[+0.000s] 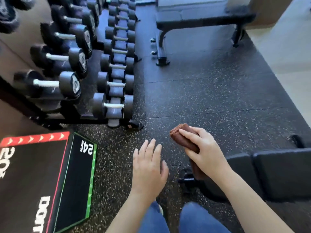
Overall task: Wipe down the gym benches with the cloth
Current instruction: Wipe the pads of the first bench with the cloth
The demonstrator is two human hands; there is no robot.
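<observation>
Grips folded brown cloth (182,137) in right hand (202,152), spreads left hand (148,167) empty beside it, finds nearest bench pad (282,172) just right and below, stretching rightward, on the cloth hand's side.

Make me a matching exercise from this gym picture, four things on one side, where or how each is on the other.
1 cloth
2 left hand
3 dumbbells
4 box

A on the rack
B on the floor, lower left
C in the right hand
D open, holding nothing

Pairs: 1-C, 2-D, 3-A, 4-B
</observation>
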